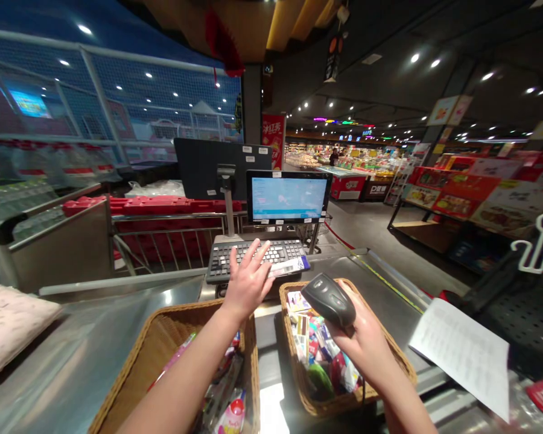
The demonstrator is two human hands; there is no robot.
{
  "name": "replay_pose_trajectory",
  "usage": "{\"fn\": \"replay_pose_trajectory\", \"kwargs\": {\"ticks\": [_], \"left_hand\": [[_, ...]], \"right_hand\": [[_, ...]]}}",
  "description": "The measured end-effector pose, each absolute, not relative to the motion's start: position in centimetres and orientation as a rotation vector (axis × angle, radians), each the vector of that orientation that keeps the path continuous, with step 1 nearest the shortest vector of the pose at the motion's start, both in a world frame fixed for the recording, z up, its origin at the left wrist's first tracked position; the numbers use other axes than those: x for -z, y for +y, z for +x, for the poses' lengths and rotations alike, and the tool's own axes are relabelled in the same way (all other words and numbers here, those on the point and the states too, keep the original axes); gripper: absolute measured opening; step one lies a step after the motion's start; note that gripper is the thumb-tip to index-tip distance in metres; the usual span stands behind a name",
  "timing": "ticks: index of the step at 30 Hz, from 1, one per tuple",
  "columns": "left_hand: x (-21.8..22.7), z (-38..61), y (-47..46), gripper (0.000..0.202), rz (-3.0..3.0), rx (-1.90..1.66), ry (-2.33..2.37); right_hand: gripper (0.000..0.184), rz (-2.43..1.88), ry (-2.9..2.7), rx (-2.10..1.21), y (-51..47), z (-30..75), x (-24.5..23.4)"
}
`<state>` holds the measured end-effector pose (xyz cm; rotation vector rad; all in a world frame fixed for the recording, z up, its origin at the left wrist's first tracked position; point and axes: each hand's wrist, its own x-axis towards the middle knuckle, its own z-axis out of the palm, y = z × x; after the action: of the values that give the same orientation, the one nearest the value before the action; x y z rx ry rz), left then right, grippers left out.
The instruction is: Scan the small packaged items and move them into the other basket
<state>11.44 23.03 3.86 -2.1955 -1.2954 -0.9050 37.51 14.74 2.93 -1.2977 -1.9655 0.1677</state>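
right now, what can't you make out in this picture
All in the head view:
Left basket: near end cut off by the bottom edge; the left forearm hides some contents.
Right basket: the scanner and right hand hide some contents.
White-and-blue pack: its end at the left hand is blurred; cannot tell if it is held.
Screen and paper sheet: print too small and blurred to read.

I see that the left arm [181, 377] is bare and smooth, thin at the wrist [235, 308] and fatter at the near end. The left hand [248, 283] is bare too, with slim fingers [253, 248] that have round tips. Over on the right, the right arm [396, 380] is bare and smooth as well. The right hand [361, 333] is bare, but I can't see all of its fingers. The nails are too small to make out.
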Motion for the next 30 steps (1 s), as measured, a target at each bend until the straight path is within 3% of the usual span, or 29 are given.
{"fn": "replay_pose_trajectory", "kwargs": {"ticks": [5,16,26,30], "left_hand": [[-4.0,10.6,22.7,0.017,-2.182,0.893,-1.311],[-3.8,8.3,21.6,0.014,-2.155,0.871,-1.369],[-2.6,5.7,20.0,0.014,-2.106,0.845,-1.426],[-1.8,4.5,19.0,0.012,-2.119,0.811,-1.449]], "right_hand": [[0.052,-1.299,-1.951,-0.184,14.7,37.1,-2.4],[0.041,-1.250,-2.021,-0.186,14.8,34.9,-3.0],[0.052,-1.252,-2.034,-0.294,15.3,32.9,-2.4],[0.048,-1.170,-2.092,-0.265,15.4,31.9,-2.6]]}}
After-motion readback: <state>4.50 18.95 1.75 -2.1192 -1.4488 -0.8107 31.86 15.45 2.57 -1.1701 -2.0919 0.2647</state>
